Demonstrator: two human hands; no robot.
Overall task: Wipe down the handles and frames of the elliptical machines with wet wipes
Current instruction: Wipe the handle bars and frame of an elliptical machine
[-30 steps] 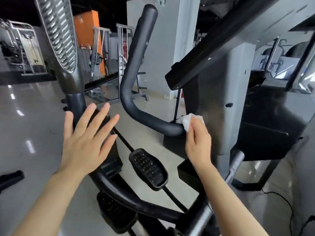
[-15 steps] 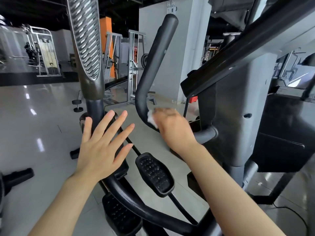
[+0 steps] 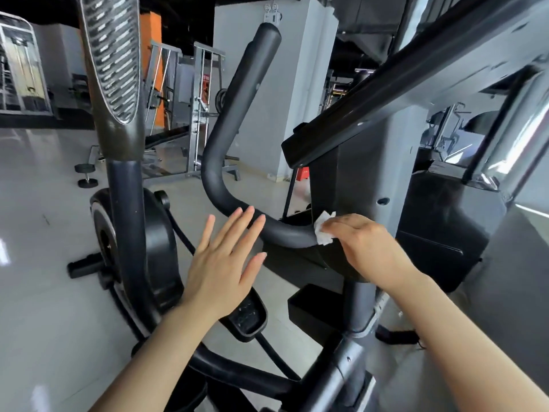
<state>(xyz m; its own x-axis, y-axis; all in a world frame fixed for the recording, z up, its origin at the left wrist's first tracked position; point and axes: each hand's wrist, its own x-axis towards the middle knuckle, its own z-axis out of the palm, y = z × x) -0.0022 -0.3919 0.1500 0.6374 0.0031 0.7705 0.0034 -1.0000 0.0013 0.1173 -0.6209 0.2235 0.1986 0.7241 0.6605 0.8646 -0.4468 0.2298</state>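
Note:
A black curved handle of the elliptical rises from the grey machine body and bends up to the left. My right hand grips a crumpled white wet wipe and presses it on the handle's lower end, where it joins the body. My left hand hovers flat with straight spread fingers in front of the handle's bend, holding nothing. A second arm with a ribbed silver grip stands at the left.
A black pedal sits below my left hand, with the flywheel housing to its left. The black console bar slants overhead at right. Weight racks and a grey pillar stand behind on the glossy floor.
My right hand slid the wipe along the handle, up to the bend and back down to its lower end. My left hand stayed open and drifted right. The camera view shifted.

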